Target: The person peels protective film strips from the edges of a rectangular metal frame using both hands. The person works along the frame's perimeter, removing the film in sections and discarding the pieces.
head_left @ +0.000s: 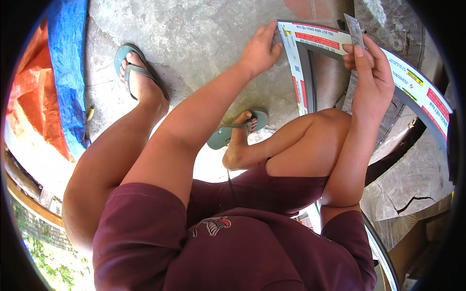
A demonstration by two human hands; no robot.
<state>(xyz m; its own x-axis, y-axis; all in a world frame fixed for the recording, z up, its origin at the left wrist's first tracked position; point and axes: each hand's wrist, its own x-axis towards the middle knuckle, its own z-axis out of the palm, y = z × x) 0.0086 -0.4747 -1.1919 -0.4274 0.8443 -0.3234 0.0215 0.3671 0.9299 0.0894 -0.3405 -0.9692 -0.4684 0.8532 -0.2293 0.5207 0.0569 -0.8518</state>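
A dark-edged frame (309, 72), covered in white film with red and yellow print, stands ahead of me with its corner at the upper middle. My left hand (262, 47) is closed at that corner, its fingertips gripping the frame's edge. Between the thumb and fingers of my right hand (366, 65) is a flat grey metal blade (354, 30), pointing up and away from me. That hand is over the frame's far bar, and its curled fingers partly hide the film there.
Worn concrete floor (194, 29) lies ahead. Large cut wood blocks (407, 179) are on the right under the frame's long bar (424, 97). A blue tarp (68, 72) and orange sheeting (31, 106) border the left. My feet wear green flip-flops (127, 52).
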